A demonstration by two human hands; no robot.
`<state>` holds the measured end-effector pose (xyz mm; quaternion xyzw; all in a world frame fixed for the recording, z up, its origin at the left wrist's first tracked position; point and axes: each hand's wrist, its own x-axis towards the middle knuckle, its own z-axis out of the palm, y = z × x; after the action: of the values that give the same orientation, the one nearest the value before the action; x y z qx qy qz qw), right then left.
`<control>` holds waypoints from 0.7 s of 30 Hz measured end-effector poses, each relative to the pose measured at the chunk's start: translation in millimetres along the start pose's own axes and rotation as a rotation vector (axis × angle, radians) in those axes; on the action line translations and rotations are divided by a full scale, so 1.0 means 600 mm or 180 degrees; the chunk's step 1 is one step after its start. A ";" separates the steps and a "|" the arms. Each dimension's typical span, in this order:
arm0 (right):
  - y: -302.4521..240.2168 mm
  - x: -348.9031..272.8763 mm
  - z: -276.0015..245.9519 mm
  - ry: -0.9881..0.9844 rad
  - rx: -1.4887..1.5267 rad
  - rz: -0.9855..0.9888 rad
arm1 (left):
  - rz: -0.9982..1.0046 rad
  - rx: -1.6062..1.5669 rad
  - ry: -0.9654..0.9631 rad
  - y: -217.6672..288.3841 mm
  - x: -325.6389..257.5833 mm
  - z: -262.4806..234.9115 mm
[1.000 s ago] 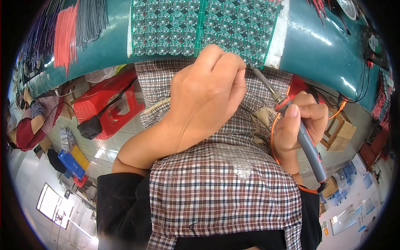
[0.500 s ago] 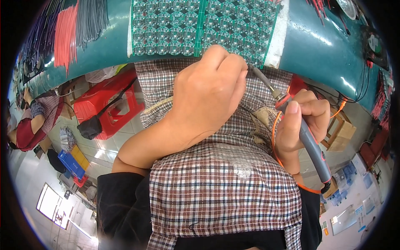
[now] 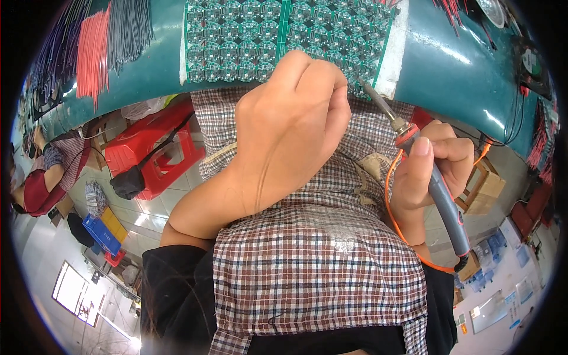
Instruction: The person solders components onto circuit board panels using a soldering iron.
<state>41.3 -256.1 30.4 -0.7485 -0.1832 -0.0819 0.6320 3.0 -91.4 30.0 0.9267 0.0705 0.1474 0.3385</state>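
My right hand (image 3: 431, 168) is wrapped round the grey and red handle of a soldering iron (image 3: 445, 204). Its metal tip points up and left, at the lower right corner of a green panel of circuit boards (image 3: 234, 41); whether it touches cannot be told. My left hand (image 3: 293, 112) is closed, with its fingertips turned away over the panel's near edge. What those fingers pinch, if anything, is hidden behind the hand. The panel lies on a teal work surface (image 3: 441, 65), with white strips along its sides.
Bundles of red wires (image 3: 93, 56) and grey wires (image 3: 131, 32) lie at the far left. An orange cable (image 3: 387, 195) hangs by my right wrist. A red stool (image 3: 157, 148) stands below the table's left part. Another person (image 3: 47, 177) sits at far left.
Both hands have shifted slightly: the left moved up and a little left over the panel. The soldering iron's tip has moved a little right and up. Both hands keep their closed shape.
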 end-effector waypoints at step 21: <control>0.020 0.007 -0.019 -0.0570 0.0054 -0.0197 | 0.0055 -0.0030 -0.0032 -0.003 0.003 0.008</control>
<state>51.0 -268.4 22.9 -0.7415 -0.2628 -0.0326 0.6166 6.1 -92.8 25.8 0.9264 0.0601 0.1460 0.3419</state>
